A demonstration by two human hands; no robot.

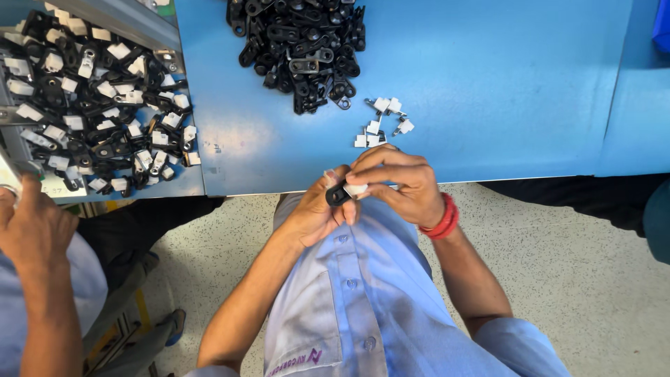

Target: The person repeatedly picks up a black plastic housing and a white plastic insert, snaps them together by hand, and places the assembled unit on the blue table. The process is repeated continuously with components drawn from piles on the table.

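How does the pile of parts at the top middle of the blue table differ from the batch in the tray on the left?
The top-middle pile is all black clips; the tray batch mixes black clips with white pieces. The pile lies heaped loose on the blue table; the batch is spread wider, inside the tray. A second person's hand is near the tray; the left hand and right hand hold a black clip with a white piece. Both hold similar black clips.

- We see a small pale label point(52, 185) with dark print at the bench's point(488, 105) left front edge.
- We see a purple emblem point(296, 361) on the light-blue shirt point(363, 293).
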